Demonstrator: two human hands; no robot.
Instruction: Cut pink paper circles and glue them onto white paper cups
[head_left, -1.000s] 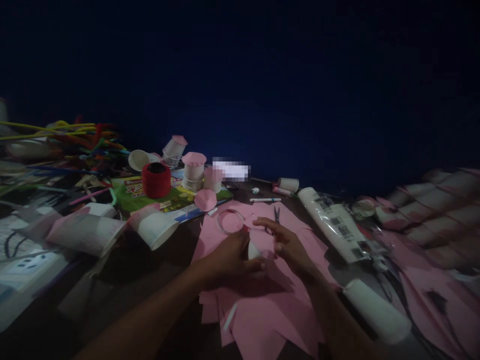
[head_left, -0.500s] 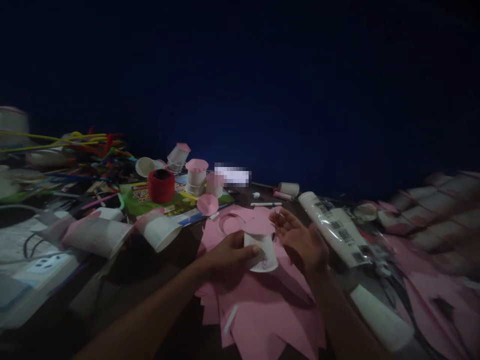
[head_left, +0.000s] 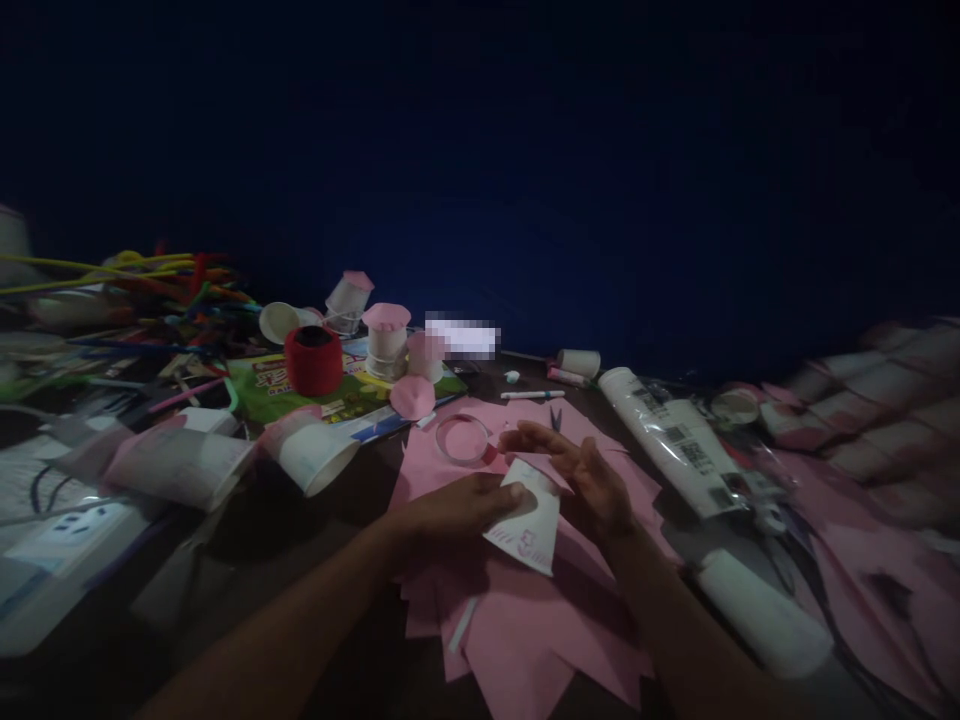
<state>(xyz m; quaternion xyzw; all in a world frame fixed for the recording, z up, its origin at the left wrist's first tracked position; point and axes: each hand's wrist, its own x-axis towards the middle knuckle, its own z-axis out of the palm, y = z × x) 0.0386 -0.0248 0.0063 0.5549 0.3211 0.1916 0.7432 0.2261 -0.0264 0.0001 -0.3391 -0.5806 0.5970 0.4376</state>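
Between my hands is a white paper cup (head_left: 531,525) with a small pink print, upside down and tilted. My left hand (head_left: 461,512) grips its side, thumb across the front. My right hand (head_left: 574,468) is at the cup's upper right, fingers stretched toward the far left and apart; whether it touches the cup is unclear. Any pink paper on the cup's base is hidden behind the fingers. Underneath lie pink paper sheets (head_left: 525,635), with a clear ring (head_left: 462,441) and small scissors (head_left: 556,418) just beyond.
Cups with pink paper tops (head_left: 387,335) stand at the back left, near red yarn (head_left: 313,362) and pipe cleaners (head_left: 150,285). A power strip (head_left: 71,540) lies at left. Wrapped cups (head_left: 671,440) and tied cup rows (head_left: 885,400) are at right. A marker (head_left: 532,395) lies behind.
The cup has tilted toward the right, and its pink paper top has gone out of sight. My right hand has moved left, its fingers now beyond the cup's upper end.
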